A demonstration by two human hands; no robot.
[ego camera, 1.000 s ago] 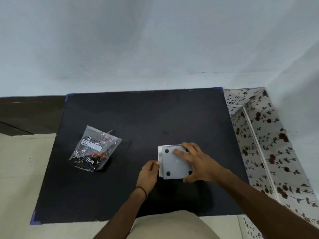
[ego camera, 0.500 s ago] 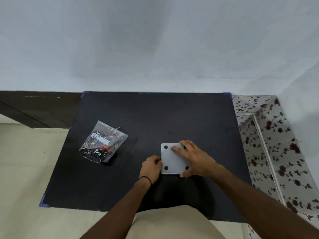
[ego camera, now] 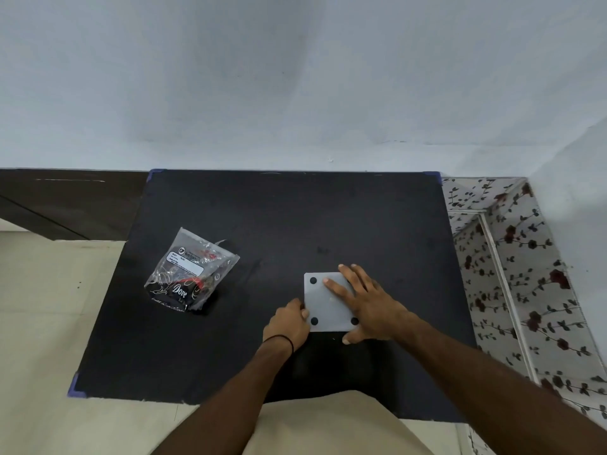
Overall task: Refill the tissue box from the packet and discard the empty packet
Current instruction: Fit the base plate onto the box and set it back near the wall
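A white square tissue box (ego camera: 325, 307) lies upside down on the black table (ego camera: 295, 224), its underside with black round feet facing up. My right hand (ego camera: 368, 303) lies flat on that underside, fingers spread and thumb at the near edge. My left hand (ego camera: 289, 323) curls against the box's left side, thumb touching the edge. A clear plastic tissue packet (ego camera: 190, 274) with a white label and "Dove" print lies at the table's left, apart from both hands.
A flowered white surface (ego camera: 512, 274) runs along the table's right side. Beige floor (ego camera: 42, 307) lies to the left, and a dark brown skirting (ego camera: 65, 198) meets the pale wall behind the table.
The box's white bottom panel has dropped flush and square; earlier it sat tilted and offset. Both hands stay on the box. The camera view has shifted a little.
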